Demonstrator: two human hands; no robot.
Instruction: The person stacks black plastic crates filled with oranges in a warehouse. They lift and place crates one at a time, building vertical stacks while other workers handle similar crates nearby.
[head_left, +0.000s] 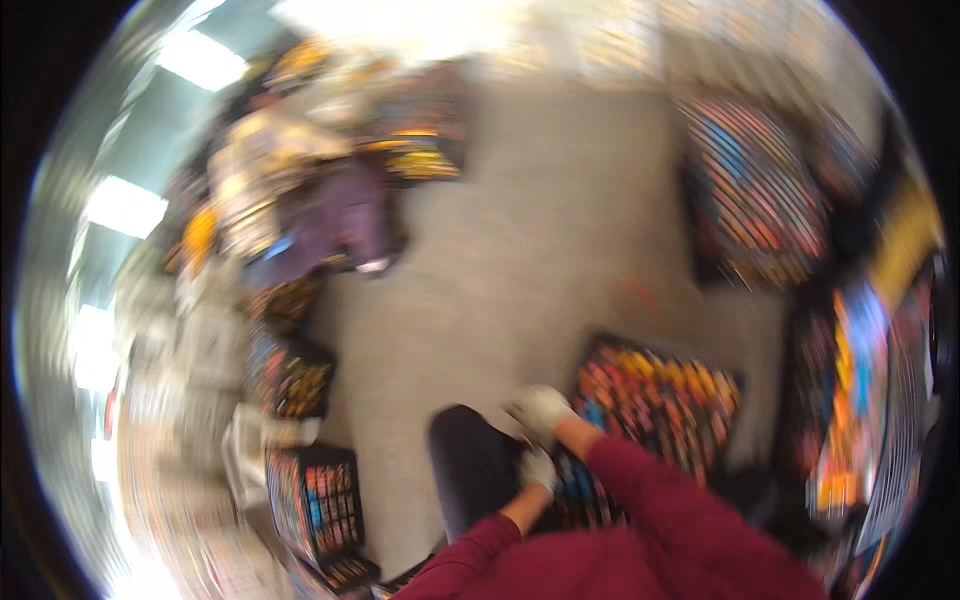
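Motion blur softens the whole head view. My left hand (537, 471), in a whitish glove, is close beside my dark-trousered knee (472, 457). Just above it is my right hand (540, 411), also gloved, reaching across from the right. A small dark shape lies between the two hands, but the blur hides what it is and whether either hand grips it. Right beside them stands a black crate (667, 397) packed with rows of small red, orange, yellow and blue items. More dark and blue items show below my right forearm.
Grey floor (480, 262) stretches ahead. Stacked crates of colourful items (757, 195) stand at the upper right, others (330, 502) at the lower left. A person in purple trousers (345, 214) is bent over at the upper left, near another crate (420, 154).
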